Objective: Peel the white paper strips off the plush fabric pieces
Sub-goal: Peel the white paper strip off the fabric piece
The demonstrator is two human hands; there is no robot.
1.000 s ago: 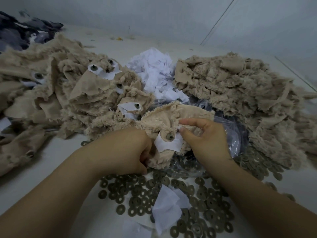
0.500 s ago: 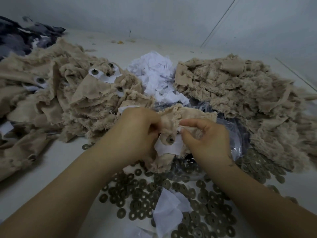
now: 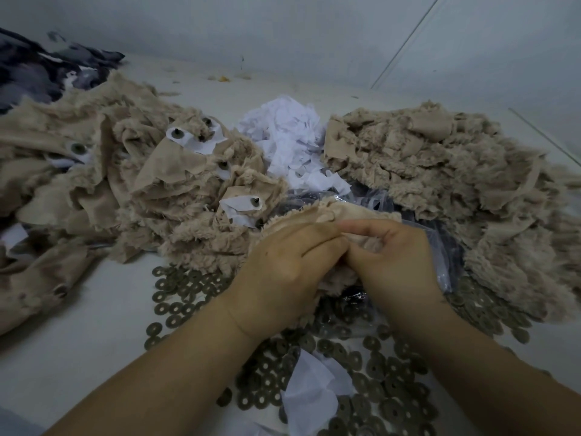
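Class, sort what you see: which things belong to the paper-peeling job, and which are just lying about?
Job: both hands; held beige plush piece; left beige plush heap with white paper strips; crumpled white paper pile.
Lying about: round grey washers; dark patterned cloth.

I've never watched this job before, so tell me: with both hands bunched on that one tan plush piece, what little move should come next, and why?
Probably draw the hands apart to pull the paper strip free. The left hand and right hand both grip the plush piece, fingertips meeting at one spot; the strip itself is hidden under them. Peeled white paper scraps lie piled behind.
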